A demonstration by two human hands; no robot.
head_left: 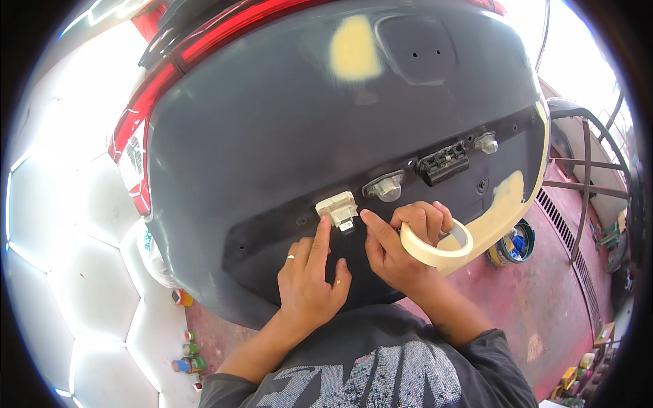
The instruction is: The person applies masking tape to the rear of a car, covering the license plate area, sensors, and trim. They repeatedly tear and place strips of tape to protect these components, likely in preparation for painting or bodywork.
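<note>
Taped-over fitting (pixel 336 205) near centre of grey boot lid (pixel 272 136). Our left hand (pixel 309 279) at its seven o'clock, loosely open, gripping nothing, index fingertip touching fitting. Our right hand (pixel 393 255) at four o'clock, curled fingers holding tape roll (pixel 435 257); index stretched beside fitting, contact we cannot tell. Clear lamp (pixel 386 190) at fitting's two o'clock.

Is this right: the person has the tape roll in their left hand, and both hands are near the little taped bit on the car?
Not quite: the head view shows the tape roll in the right hand, not the left hand. The rest is right.
</note>
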